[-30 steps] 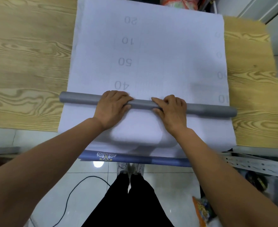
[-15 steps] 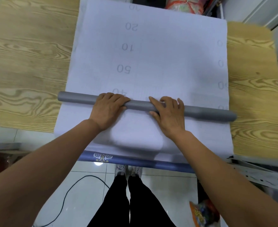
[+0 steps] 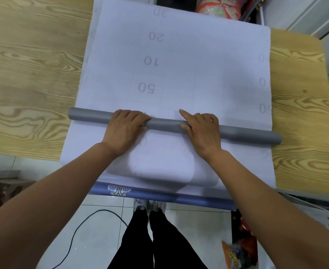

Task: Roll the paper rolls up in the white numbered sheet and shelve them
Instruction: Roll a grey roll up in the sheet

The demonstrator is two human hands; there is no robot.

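Long grey paper roll (image 3: 163,124): lies crosswise on white numbered sheet (image 3: 198,74), over wood-grain tabletop (image 3: 33,74). Hands: left hand (image 3: 125,129) and right hand (image 3: 204,133) apart, both curled over roll's middle; right forefinger extended.

Person, viewed from own head, downward.
- Two forearms (image 3: 66,195): uncovered from the wrists to the picture's lower corners.
- Left hand (image 3: 125,129), right hand (image 3: 202,133): bare.
- Legs: long black trousers (image 3: 165,239), plain matte fabric, narrow cut, reaching the ankles.
- Feet: grey-and-white patterned trainers (image 3: 142,203), a pair, only partly visible.
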